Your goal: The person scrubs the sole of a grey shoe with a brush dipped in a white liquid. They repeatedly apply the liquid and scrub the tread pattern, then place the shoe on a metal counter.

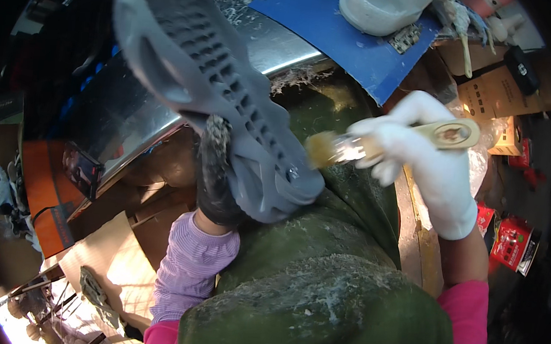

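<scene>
A large grey moulded shoe sole [257, 155] slants across the view, its rows of small recesses facing up. My left hand [216, 172], in a worn black glove, grips it along its near left side. In a white glove, my right hand [410, 144] holds a flat paintbrush [346, 148] by its pale handle. The brush's yellowish bristles are close to the sole's lower right end; whether they touch it I cannot tell. Below both hands lies a stained green apron [324, 284].
A white plastic container [380, 9] stands on a blue sheet [313, 23] over the metal-topped table [272, 39]. Another brush [463, 51] lies at the upper right. Red cans [512, 242] are low at the right. An orange box [47, 196] and cardboard [115, 261] are at the left.
</scene>
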A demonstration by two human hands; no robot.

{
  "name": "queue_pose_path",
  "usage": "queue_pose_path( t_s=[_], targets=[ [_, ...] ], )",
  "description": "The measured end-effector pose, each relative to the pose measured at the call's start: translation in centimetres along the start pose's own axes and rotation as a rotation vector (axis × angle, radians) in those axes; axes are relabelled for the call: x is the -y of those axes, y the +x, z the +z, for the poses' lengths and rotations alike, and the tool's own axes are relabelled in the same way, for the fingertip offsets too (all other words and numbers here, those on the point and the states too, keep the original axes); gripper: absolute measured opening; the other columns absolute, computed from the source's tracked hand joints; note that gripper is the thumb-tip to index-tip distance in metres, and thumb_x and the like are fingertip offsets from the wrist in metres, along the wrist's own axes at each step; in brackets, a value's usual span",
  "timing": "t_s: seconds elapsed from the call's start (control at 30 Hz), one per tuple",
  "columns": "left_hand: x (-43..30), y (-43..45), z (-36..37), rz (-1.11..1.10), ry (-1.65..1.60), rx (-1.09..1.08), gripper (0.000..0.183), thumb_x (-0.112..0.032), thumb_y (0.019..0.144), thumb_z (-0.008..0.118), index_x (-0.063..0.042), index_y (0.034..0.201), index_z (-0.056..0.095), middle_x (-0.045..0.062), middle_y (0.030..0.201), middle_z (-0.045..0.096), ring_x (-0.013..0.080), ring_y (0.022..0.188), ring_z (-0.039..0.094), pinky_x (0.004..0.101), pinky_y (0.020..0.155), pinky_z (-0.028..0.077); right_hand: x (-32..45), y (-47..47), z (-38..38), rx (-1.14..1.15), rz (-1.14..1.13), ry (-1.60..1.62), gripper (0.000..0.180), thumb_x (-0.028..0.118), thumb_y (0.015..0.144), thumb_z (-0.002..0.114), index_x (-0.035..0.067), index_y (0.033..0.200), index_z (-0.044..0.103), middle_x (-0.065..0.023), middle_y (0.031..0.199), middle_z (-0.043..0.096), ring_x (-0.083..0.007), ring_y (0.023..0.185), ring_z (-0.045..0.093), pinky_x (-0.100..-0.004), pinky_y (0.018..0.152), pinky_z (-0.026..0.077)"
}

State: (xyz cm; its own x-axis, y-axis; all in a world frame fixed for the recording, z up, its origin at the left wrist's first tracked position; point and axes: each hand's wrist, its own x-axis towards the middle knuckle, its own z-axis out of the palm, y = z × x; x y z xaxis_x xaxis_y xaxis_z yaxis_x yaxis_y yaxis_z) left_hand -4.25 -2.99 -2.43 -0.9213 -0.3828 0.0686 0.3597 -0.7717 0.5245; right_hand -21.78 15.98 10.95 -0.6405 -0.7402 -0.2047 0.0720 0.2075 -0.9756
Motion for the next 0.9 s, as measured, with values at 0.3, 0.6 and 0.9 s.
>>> queue_pose_path(
  t_s=[0.3, 0.6, 0.9],
  targets=[
    [0.6, -1.1, 2.7, -0.241, -0.284, -0.127, 0.072, -0.06, 0.104, 0.051, -0.007, 0.153, 0.044, 0.015, 0.144, 0.057, 0.0308, 0.129, 0.058, 0.0491, 0.111, 0.048, 3.2, 4.3, 2.2, 0.237, -0.295, -0.256, 0.012, 0.012, 0.095, 0.069, 0.001, 0.096, 0.073, -0.0084, 0.092, 0.078, -0.0057, 0.063, 0.064, -0.0205, 0.058, 0.05],
    [-0.2, -0.8, 3.9, -0.197, -0.412, -0.181, 0.062, -0.048, 0.109, 0.05, -0.005, 0.153, 0.044, 0.014, 0.14, 0.061, 0.0303, 0.127, 0.061, 0.0477, 0.11, 0.05, 3.0, 12.9, 5.1, 0.088, -0.469, -0.474, 0.011, 0.013, 0.1, 0.069, 0.004, 0.099, 0.075, 0.0005, 0.079, 0.069, -0.0049, 0.073, 0.064, -0.0217, 0.067, 0.051],
    [-0.7, -1.4, 2.9, -0.215, -0.469, -0.144, 0.063, -0.049, 0.109, 0.05, -0.004, 0.153, 0.044, 0.015, 0.14, 0.061, 0.0313, 0.126, 0.061, 0.0486, 0.11, 0.05, 2.0, 16.5, 6.1, 0.039, -0.558, -0.501, 0.01, 0.01, 0.099, 0.072, 0.001, 0.103, 0.073, -0.0034, 0.089, 0.072, -0.0084, 0.08, 0.067, -0.0227, 0.073, 0.053]
  ],
)
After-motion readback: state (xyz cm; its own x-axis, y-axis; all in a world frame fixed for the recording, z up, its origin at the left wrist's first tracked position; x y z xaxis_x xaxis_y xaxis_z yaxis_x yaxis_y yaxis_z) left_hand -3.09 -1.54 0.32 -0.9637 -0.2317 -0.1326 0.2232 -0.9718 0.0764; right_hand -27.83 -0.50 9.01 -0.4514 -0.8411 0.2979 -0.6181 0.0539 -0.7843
